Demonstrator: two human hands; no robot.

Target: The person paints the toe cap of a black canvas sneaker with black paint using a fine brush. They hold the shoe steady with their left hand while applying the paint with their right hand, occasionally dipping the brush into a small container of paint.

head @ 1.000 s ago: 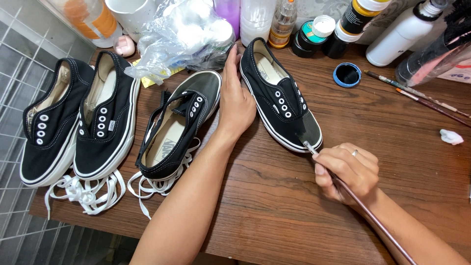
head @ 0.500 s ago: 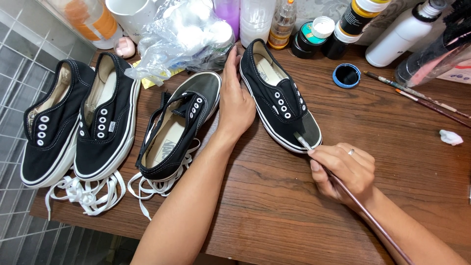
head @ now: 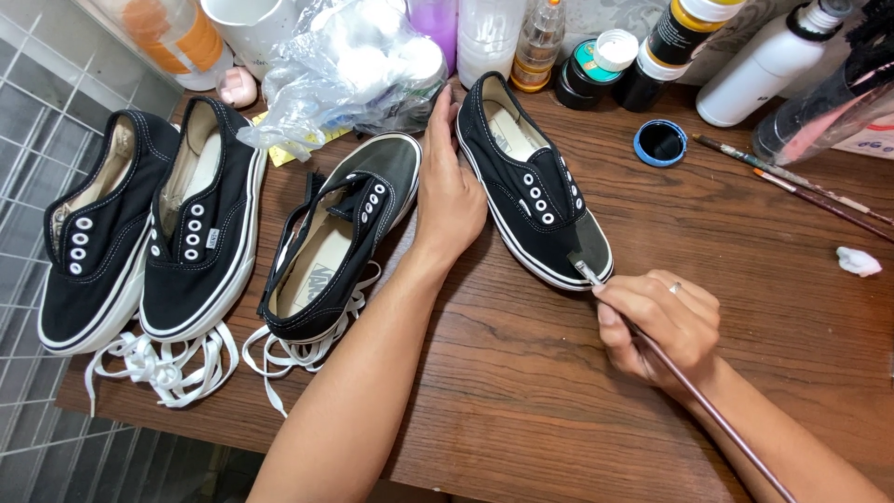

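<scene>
My left hand point(head: 449, 200) lies flat against the left side of a black lace-less canvas shoe point(head: 531, 182) on the wooden table point(head: 521, 391), steadying it. My right hand point(head: 663, 321) grips a long thin paintbrush point(head: 684, 382); its tip touches the shoe's toe cap, which looks wet and shiny. A second black shoe point(head: 340, 237) with its tongue pulled open lies just left of my left hand.
Two more black shoes point(head: 149, 224) sit at the table's left end, with white laces point(head: 172, 363) piled in front. At the back stand paint bottles point(head: 675, 37), a blue lid of black paint point(head: 660, 143), a plastic bag point(head: 349, 70) and spare brushes point(head: 792, 182).
My right hand and the brush have shifted slightly left and up along the toe cap. My left hand stays on the shoe's side.
</scene>
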